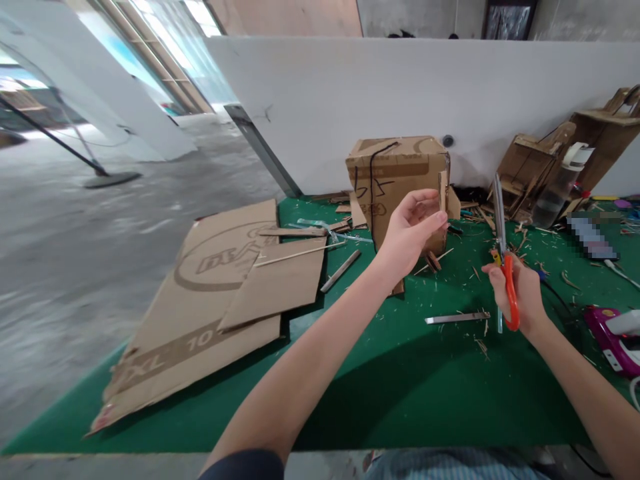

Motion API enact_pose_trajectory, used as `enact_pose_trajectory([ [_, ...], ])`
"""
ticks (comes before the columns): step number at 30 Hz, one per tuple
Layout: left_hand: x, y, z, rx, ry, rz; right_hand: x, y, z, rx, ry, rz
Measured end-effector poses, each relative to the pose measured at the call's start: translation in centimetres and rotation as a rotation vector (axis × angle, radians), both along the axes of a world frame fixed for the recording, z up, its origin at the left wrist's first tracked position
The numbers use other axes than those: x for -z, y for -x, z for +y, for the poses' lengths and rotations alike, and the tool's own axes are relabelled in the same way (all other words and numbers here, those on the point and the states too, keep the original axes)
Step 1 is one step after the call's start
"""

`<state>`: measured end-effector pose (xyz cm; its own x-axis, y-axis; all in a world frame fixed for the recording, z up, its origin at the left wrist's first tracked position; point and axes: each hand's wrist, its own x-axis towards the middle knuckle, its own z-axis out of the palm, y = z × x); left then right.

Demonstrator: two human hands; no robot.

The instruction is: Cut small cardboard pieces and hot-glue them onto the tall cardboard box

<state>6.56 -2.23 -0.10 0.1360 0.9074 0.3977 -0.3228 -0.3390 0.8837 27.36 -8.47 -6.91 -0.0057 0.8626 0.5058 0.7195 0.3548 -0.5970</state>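
My left hand (410,233) pinches a small narrow strip of cardboard (443,192) upright between thumb and fingers, in front of a cardboard box (400,173) with black marks on it. To the right, my right hand (517,293) is wrapped round the orange handles of a pair of scissors (501,217), whose blades point up and away. On the green table between and below the hands lies a metal-tipped craft knife or blade (456,319). Large flat cardboard sheets (200,293) lie at the left, with thin sticks on them.
Cardboard structures (530,167), a clear bottle (555,193), a phone (593,238) and a purple device (607,340) stand or lie at the right. Scraps litter the green table (400,400). A white panel (320,100) rises behind it.
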Motion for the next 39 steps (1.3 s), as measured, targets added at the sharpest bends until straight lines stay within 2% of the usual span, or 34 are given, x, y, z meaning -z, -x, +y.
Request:
enact_pose_trajectory([
  [4,0.0,0.5,0.2,0.038,-0.020,-0.019,0.3,-0.2,0.2,-0.059,-0.007,0.122],
  [10,-0.2,1.4,0.2,0.373,0.166,-0.184,0.9,-0.3,0.1,-0.084,-0.084,0.200],
  [12,-0.2,1.5,0.3,0.440,0.239,-0.246,1.0,-0.3,0.1,-0.092,-0.073,0.206],
  [16,0.3,1.5,0.5,0.482,0.326,-0.286,1.1,-0.4,0.1,-0.123,-0.040,0.208],
  [21,0.7,1.4,0.7,0.482,0.253,-0.227,1.0,-0.3,0.0,-0.127,-0.037,0.202],
  [23,0.8,1.4,0.8,0.437,0.181,-0.168,0.9,-0.2,-0.1,-0.124,-0.036,0.216],
  [26,0.9,1.1,1.0,0.290,0.036,-0.043,0.5,-0.2,-0.3,-0.101,-0.050,0.183],
  [33,0.9,0.2,0.5,-0.225,-0.357,0.261,0.1,0.1,-0.4,-0.072,-0.113,-0.027],
  [39,0.1,-0.1,-1.1,-0.607,-0.682,0.511,-0.2,0.8,-0.5,-0.085,-0.105,-0.024],
])
